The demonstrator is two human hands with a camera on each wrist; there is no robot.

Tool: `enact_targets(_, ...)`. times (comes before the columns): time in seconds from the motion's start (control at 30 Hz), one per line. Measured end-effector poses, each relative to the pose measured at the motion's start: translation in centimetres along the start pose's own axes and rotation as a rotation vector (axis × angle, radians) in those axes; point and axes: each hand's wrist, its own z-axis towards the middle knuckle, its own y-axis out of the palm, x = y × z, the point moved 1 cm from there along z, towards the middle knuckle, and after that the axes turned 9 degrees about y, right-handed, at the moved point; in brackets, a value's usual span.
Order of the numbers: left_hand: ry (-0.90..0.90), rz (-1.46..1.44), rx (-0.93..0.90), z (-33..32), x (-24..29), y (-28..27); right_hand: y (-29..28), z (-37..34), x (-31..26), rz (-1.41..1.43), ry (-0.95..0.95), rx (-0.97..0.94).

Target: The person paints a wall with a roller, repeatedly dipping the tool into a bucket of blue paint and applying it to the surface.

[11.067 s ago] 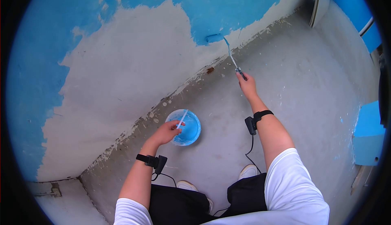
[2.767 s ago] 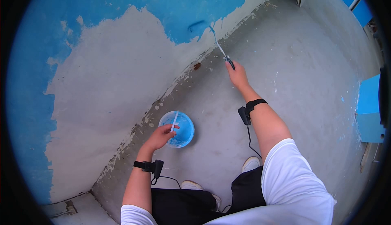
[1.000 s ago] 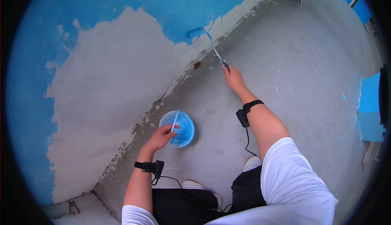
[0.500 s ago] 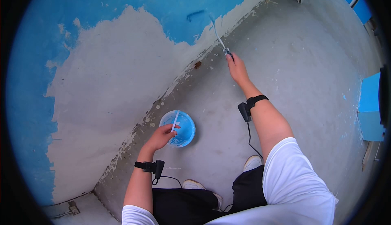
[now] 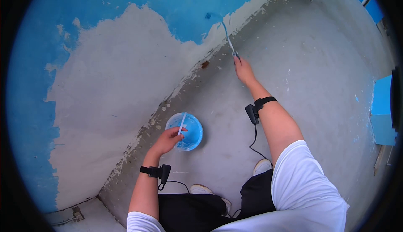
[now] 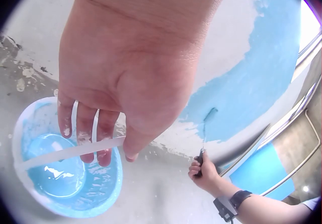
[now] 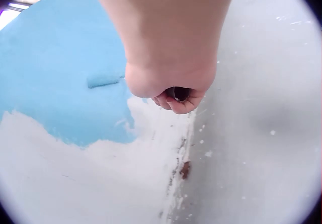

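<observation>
The right hand (image 5: 244, 70) grips the dark handle of a paint roller, whose pale rod (image 5: 228, 39) runs up to the wall. In the right wrist view the blue roller head (image 7: 103, 80) lies against the blue-painted part of the wall (image 7: 50, 58), and the fingers (image 7: 183, 105) curl round the handle. The left hand (image 5: 167, 140) holds the white strap handle (image 5: 182, 123) of a bucket (image 5: 200, 133). In the left wrist view the strap (image 6: 75, 151) passes by the thumb and fingertips, and light blue paint (image 6: 60, 171) lies inside the bucket.
A bare whitish patch (image 5: 105, 76) of wall borders the blue. Grey floor (image 5: 235, 118) with paint specks meets the wall along a rough edge. The person's shoes (image 5: 262, 166) stand near the bucket. Blue panels (image 5: 382, 102) are at the right, and cables hang from both wrist cameras.
Since half a second ago the roller head has shifted slightly right along the blue area, its rod now steeper. Compared with one second ago, the right hand is farther up. The left hand keeps its hold.
</observation>
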Motion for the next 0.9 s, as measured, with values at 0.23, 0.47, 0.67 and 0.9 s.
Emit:
enact_targets(0.23, 0.002, -0.002, 0.002, 0.2, 0.1, 0.1, -1.6, -2.8, 1.6, -0.319, -0.035, -0.055)
enact_targets(0.47, -0.002, 0.010, -0.005, 0.1, 0.2, 0.1, -3.3, -3.0, 1.3, -0.296, 0.016, -0.075)
enact_targets(0.67, 0.001, 0.008, -0.001, 0.0, 0.1, 0.1, -3.2, -1.1, -1.0, 0.172, 0.176, -0.048)
enact_targets(0.9, -0.003, 0.013, -0.001, -0.2, 0.3, 0.0, -0.5, -1.0, -4.6, 0.558, 0.446, -0.185)
